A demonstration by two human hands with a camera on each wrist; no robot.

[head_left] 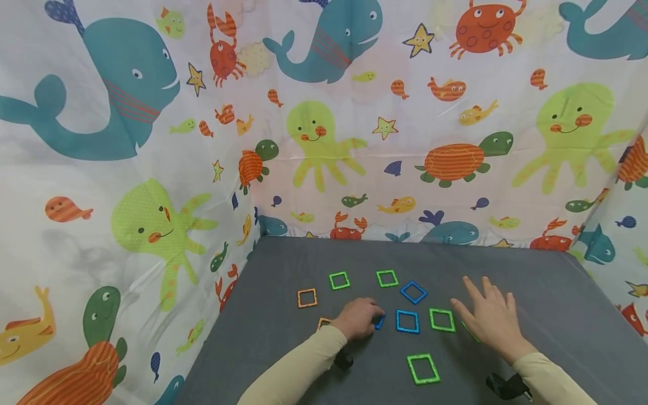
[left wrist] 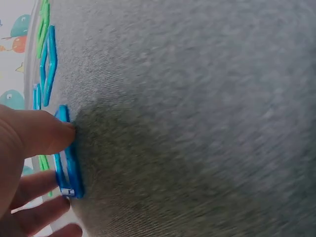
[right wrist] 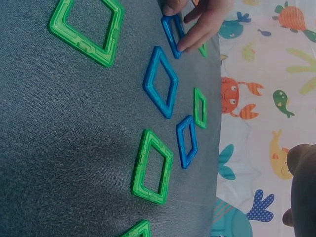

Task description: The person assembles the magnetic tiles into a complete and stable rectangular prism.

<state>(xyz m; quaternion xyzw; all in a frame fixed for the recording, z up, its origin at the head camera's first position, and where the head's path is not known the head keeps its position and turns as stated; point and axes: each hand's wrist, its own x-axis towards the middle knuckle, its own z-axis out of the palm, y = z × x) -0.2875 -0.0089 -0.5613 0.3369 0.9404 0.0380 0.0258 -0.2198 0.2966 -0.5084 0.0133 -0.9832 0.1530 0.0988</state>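
Note:
My left hand [head_left: 358, 318] grips a blue magnetic square tile [left wrist: 75, 173] on the grey surface, thumb on one side and fingers at its edges. In the head view the hand covers most of that tile. My right hand [head_left: 493, 320] is spread, fingers apart, above the right side of the layout and holds nothing. Under it a green square tile [head_left: 471, 333] is mostly hidden. Left of the right hand lie another green square [head_left: 453, 320] and a blue square [head_left: 407, 331]. A further blue square [head_left: 414, 301] sits turned cornerwise behind these.
Two green squares [head_left: 340, 288] lie at the back. One orange square [head_left: 307, 305] is at the left; another orange tile [head_left: 324, 321] is partly behind my left wrist. Nearest me is a green square [head_left: 423, 383]. A sea-animal curtain [head_left: 334, 208] borders the grey surface [head_left: 263, 337].

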